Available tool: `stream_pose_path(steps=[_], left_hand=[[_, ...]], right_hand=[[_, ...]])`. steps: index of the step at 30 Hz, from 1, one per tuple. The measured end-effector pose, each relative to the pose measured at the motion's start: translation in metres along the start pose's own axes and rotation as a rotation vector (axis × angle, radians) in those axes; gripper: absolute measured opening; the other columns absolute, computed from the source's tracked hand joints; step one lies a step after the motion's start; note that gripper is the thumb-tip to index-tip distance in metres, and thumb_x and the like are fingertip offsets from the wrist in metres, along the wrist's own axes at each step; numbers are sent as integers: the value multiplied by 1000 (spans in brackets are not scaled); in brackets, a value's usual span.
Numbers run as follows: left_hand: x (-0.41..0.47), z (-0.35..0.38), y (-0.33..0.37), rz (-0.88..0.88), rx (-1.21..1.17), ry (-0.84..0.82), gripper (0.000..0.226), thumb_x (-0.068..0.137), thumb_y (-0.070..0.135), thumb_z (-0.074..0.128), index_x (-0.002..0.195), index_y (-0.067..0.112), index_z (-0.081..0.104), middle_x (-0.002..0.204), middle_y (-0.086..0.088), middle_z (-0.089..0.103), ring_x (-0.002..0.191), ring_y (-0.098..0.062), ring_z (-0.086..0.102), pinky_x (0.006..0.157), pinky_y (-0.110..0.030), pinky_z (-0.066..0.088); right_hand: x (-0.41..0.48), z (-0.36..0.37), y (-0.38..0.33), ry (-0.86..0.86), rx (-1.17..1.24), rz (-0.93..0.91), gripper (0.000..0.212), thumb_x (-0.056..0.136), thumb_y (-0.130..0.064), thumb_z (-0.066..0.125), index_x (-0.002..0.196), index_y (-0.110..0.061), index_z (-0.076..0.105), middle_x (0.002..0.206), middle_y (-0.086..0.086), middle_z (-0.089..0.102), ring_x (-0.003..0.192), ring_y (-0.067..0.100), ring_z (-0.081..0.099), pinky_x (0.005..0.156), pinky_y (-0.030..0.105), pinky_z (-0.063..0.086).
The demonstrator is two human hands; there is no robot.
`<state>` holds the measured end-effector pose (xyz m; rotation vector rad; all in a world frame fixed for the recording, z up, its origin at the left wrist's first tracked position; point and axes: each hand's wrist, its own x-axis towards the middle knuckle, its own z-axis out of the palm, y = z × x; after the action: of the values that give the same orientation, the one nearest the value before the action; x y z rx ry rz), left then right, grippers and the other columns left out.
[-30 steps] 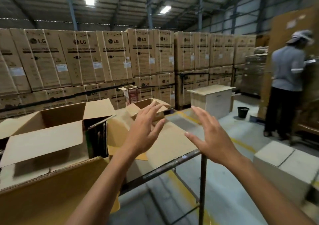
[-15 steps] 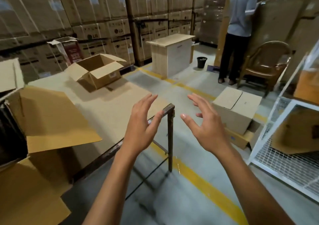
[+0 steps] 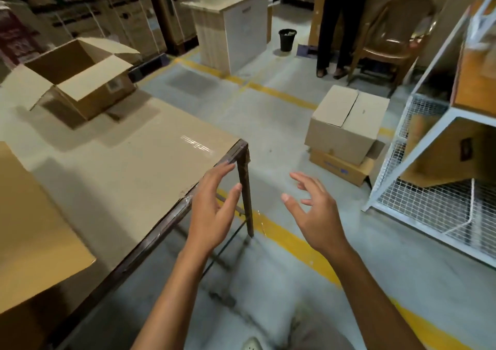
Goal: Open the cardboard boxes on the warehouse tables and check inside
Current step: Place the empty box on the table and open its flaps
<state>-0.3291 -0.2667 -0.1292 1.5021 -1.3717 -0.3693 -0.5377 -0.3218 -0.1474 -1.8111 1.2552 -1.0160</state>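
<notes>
A small cardboard box stands with its flaps spread open at the far left of the cardboard-topped table; its inside looks bare. A large flap of another box fills the near left. On the floor to the right a box with folded-down flaps sits on a flatter carton. My left hand hovers by the table's near corner, fingers relaxed, holding nothing. My right hand hovers over the floor, fingers spread and loosely bent, empty.
A person stands at the back beside a brown chair. A white wire rack holding cartons lines the right. A white cabinet, a black bin and stacked LG cartons are behind. Yellow lines cross the floor.
My view has swung right and down, away from the big open box toward the table corner and floor. Both hands stay raised and empty, the right fingers a little more bent.
</notes>
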Motion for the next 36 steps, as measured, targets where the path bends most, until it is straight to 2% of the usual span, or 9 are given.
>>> stream_pose_path(steps=[6,12,16,21,28,36], left_hand=[[66,56,-30,-26,24,-16,37,94,23,60,131,17,60,134,5,59,130,-14,53,104,-50,46],[137,131,-46,-92,31,-3,44,95,35,57,137,26,54,129,12,57,119,-16,58,100,-46,50],[181,177,-50,-104,87,2,48,95,39,55,141,26,49,138,12,54,129,-15,53,103,-51,47],[233,221,-58,-145,140,15,50,95,40,54,142,22,49,139,5,56,130,-16,52,102,-52,47],[293,242,-90,-202,183,55,46,95,40,55,137,23,54,131,5,58,125,-13,54,100,-50,48],[399,224,-155,-246,225,232,44,96,39,56,136,21,55,130,8,56,124,-13,54,101,-49,49]], right_hand=[[72,-16,51,13,-56,34,63,88,-51,57,146,-31,43,141,-9,51,122,6,52,98,43,51],[173,-36,109,-62,-37,27,62,90,-50,59,147,-33,41,142,-11,49,125,5,49,99,44,50],[231,-52,140,-140,-48,29,69,85,-61,50,148,-35,38,144,-12,47,132,9,46,103,44,47],[310,-68,171,-180,-57,18,62,88,-54,56,145,-33,43,143,-12,48,132,10,46,103,44,47],[397,-48,188,-248,-47,-58,58,88,-57,52,139,-31,52,145,-11,47,134,10,46,102,45,48],[534,22,180,-331,-23,-158,56,88,-58,53,138,-31,53,146,-11,46,132,10,47,101,46,49]])
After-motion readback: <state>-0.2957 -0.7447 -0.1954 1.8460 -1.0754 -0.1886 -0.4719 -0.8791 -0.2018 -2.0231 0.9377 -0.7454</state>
